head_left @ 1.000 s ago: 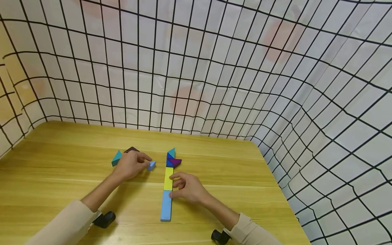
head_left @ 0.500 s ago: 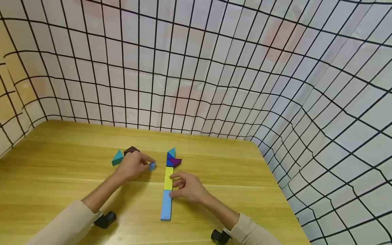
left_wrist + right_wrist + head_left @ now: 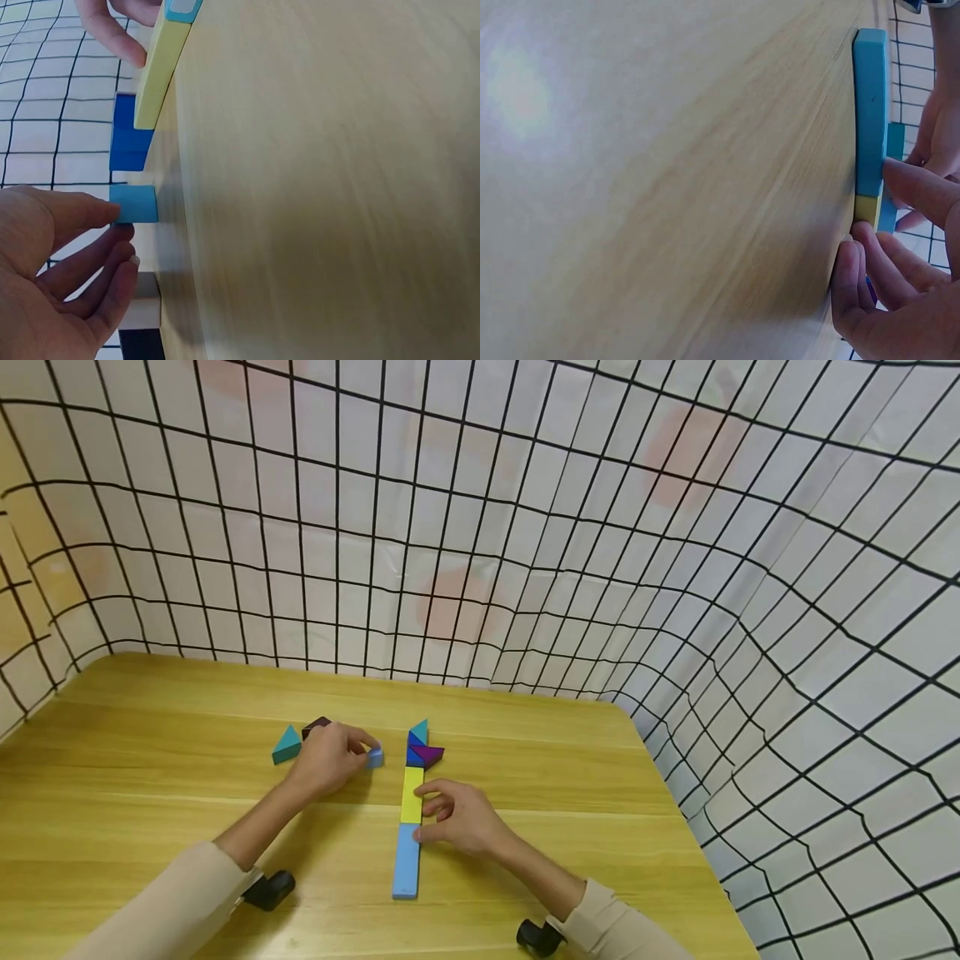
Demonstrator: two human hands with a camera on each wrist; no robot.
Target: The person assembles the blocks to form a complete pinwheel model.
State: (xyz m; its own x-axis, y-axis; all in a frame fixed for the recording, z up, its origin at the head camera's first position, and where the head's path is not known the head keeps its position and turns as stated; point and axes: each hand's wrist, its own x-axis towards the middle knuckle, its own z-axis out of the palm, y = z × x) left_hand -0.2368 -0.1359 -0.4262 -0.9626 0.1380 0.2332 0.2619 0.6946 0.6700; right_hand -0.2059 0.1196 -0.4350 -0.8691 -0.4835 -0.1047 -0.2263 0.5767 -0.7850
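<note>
My left hand point(image 3: 330, 760) pinches a small light-blue block point(image 3: 376, 758) between thumb and fingertips, close over the table, left of a row of blocks. That row has a long light-blue block point(image 3: 406, 872) nearest me, then a yellow block point(image 3: 412, 806). Beyond them lie dark-blue pieces point(image 3: 413, 758), a purple piece point(image 3: 429, 755) and a teal triangle point(image 3: 420, 732) at the far end. From the right side, my right hand point(image 3: 467, 818) rests its loosely bent fingers against the yellow block and its thumb at the long light-blue block's upper edge.
Behind my left hand stand a teal triangular block point(image 3: 287, 747) and a dark-brown block point(image 3: 312, 726), partly hidden by the hand. A white cloth with a black grid point(image 3: 465, 552) rises around the back and sides of the wooden table point(image 3: 570, 777).
My left hand has shifted slightly away from me and rightward, its fingers now closer around the small light-blue block, which has turned. The right hand has stayed at the row.
</note>
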